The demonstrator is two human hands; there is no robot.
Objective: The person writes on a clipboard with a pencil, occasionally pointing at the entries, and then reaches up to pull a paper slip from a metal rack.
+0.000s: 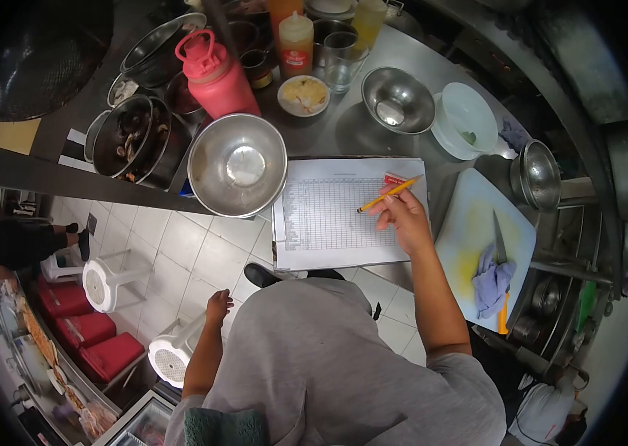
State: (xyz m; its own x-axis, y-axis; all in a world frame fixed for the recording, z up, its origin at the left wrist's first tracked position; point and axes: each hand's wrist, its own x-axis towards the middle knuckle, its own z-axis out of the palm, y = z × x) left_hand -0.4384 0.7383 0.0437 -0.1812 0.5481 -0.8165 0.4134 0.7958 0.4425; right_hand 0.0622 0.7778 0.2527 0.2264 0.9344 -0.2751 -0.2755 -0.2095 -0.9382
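Observation:
My right hand [405, 215] pinches a yellow pencil [387, 195] above a sheet of paper with a printed table [336, 223]. The pencil slants, its dark end toward the lower left and its other end toward the upper right. Just beyond the pencil lies a small red-and-white item [396, 179], perhaps an eraser, on the sheet. The paper rests on a board or stack at the counter's front edge. Off the counter, my left hand [217, 306] hangs at my side above the tiled floor, fingers loosely bent and apart, holding nothing.
A large steel bowl [217, 167] overlaps the paper's left side. Behind are a pink bottle [217, 78], a squeeze bottle [296, 46] and another steel bowl [398, 100]. At right, a cutting board [463, 245] carries a knife [499, 232] and a purple cloth [491, 282]. White stools [102, 282] stand left.

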